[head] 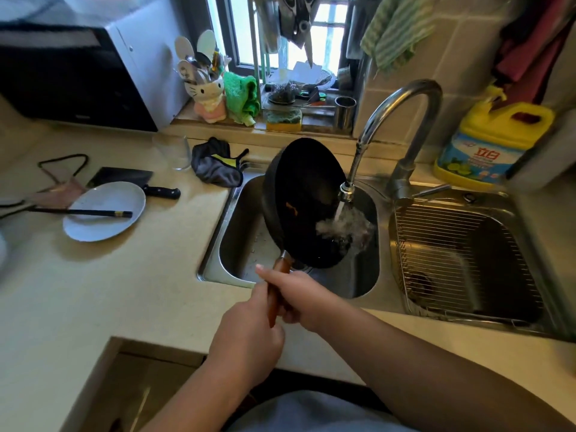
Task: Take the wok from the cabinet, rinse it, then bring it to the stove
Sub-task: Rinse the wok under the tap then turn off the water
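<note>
A black wok [307,201] with a brown wooden handle [276,294] is tilted steeply on its side over the left sink basin [237,241]. Water runs from the curved steel faucet [402,126] and splashes against the wok's lower inside. My left hand [249,335] grips the near end of the handle. My right hand [296,294] grips the handle just above it, fingers wrapped over the wood. Both hands are at the sink's front edge. The stove and the cabinet are out of view.
A white plate [104,210] with black chopsticks, a cleaver [137,182], a glass [173,151] and a dark cloth [216,165] lie on the counter left of the sink. The right basin holds a wire rack [461,260]. A yellow detergent jug [489,141] stands behind it. A microwave [78,73] sits back left.
</note>
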`<state>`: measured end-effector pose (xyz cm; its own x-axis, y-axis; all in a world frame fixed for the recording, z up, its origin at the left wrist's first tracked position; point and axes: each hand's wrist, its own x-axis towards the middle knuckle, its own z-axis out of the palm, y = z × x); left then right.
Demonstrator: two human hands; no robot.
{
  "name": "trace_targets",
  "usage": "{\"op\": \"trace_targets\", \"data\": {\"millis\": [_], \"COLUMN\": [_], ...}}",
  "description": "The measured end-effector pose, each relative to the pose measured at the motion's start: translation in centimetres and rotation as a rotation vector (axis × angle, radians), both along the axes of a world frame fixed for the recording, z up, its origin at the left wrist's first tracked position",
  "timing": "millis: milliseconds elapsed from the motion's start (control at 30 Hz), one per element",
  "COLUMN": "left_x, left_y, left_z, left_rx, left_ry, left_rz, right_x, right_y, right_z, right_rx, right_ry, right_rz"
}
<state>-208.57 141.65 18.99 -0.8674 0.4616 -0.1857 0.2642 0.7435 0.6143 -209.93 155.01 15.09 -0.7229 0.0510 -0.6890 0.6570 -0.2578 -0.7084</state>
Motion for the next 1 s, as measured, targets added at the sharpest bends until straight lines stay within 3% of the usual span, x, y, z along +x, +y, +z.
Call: {"op": "trace_targets", "data": {"millis": [267, 400, 467, 533, 667, 733, 767, 867, 1000], "left_x": [1.7, 1.7, 1.6, 1.4, 1.9, 2.1, 2.0, 1.0, -0.8], "left_y": [1.2, 2.2, 2.8, 3.5, 5.3, 6.0, 6.3, 7.2, 9.4], "left_z": [2.1, 2.9, 3.4, 3.7, 3.3, 3.0, 2.9, 3.3, 4.5], "left_rx": [-0.320, -0.389, -0.313, -0.093, 0.609, 0.845, 0.898, 0.831, 0.515], "left_ry": [0.157, 0.206, 0.153, -0.006, -0.803, -1.060, -1.098, -1.008, -0.852], "left_rz": [-0.044, -0.044, 0.016, 0.195, 0.780, 0.875, 0.856, 0.733, 0.738], "right_x": [-0.4, -0.6, -0.5, -0.7, -0.9, -0.8, -0.9, -1.2, -1.4], "right_y": [0.5, 0.7, 1.4, 2.4, 3.8, 4.1, 4.2, 4.8, 5.7], "right_z": [0.8, 0.4, 0.2, 0.2, -0.1, -0.3, -0.3, -0.4, -1.0], "right_rx": [-0.028, -0.108, -0.174, -0.290, -0.526, -0.660, -0.712, -0.789, -0.837], "right_ry": [-0.141, -0.134, -0.112, -0.089, -0.095, -0.068, -0.055, -0.023, 0.012], "right_rz": [0.087, 0.083, 0.072, 0.072, 0.035, 0.020, 0.013, -0.020, -0.095]}}
